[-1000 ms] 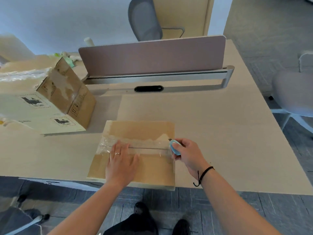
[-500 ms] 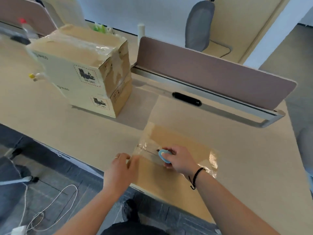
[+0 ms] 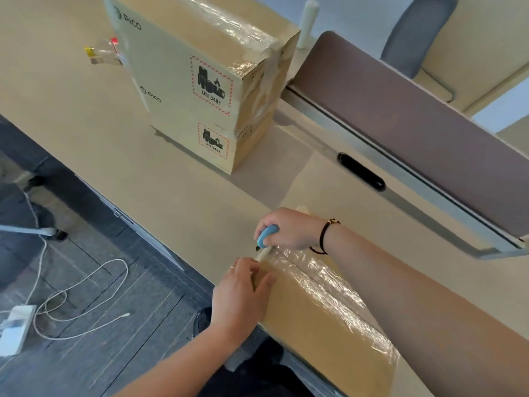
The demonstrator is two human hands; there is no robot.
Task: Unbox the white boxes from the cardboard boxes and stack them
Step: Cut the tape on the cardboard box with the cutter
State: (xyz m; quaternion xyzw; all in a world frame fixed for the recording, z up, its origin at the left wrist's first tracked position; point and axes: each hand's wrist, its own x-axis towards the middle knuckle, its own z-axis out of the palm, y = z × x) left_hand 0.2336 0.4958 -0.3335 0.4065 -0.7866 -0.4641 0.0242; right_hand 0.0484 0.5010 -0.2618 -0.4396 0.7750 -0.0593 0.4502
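- Two taped cardboard boxes point(image 3: 200, 81) wait stacked at eleven o'clock on the surface point(image 3: 71, 116); no white boxes out.
- My right hand point(image 3: 289, 229) clenches the blue cutter point(image 3: 266, 235) at the flat box point(image 3: 323, 310) tape's end; left hand point(image 3: 239, 299) presses it, fingers straight.

Two bare forearms, no sleeves in view. Left hand point(image 3: 237, 302): thin pale ring point(image 3: 232, 268) on one finger. Right hand point(image 3: 289, 229): thin black cord bracelet point(image 3: 323, 239) at the wrist w/ small gold-tone bead on top, loose loop hanging below. Dark trousers point(image 3: 257, 379) and a black shoe point(image 3: 202, 319) visible below the desk edge.
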